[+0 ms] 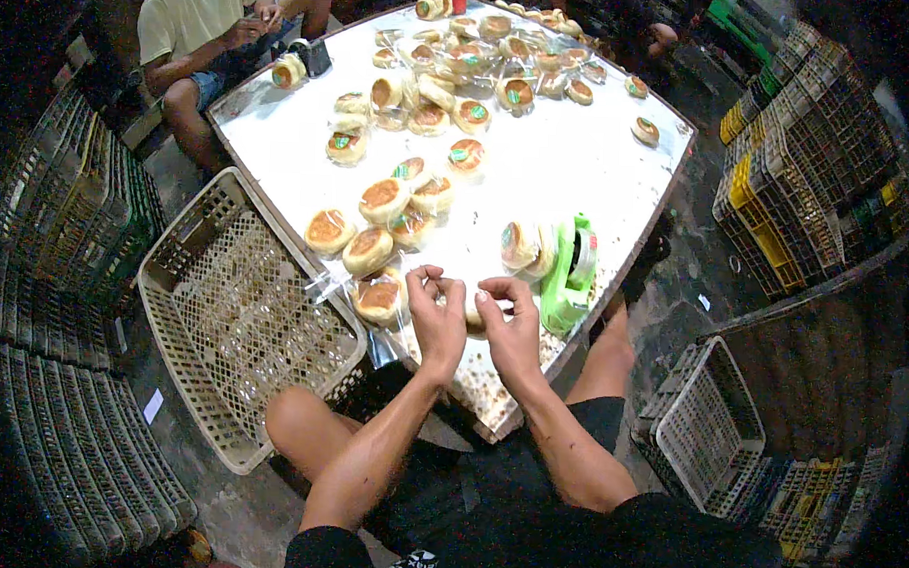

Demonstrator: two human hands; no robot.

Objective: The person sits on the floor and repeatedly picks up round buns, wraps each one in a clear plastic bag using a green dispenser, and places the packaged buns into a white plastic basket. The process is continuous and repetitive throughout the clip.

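At the near corner of the white table, a round bun sits between my hands, mostly hidden by them. My left hand has its fingers curled in at the bun's left side. On the other side, the thumb and fingers of my right hand close in on the same bun. Right of my hands stands a green tape dispenser with a roll of tape. Two buns lean beside it. Close by my left hand lies another bun with clear plastic around it.
Left of the table is a plastic crate. Several browned buns lie left of centre; a heap of wrapped buns fills the far side. A person sits far left near a dark dispenser. Crate stacks stand right.
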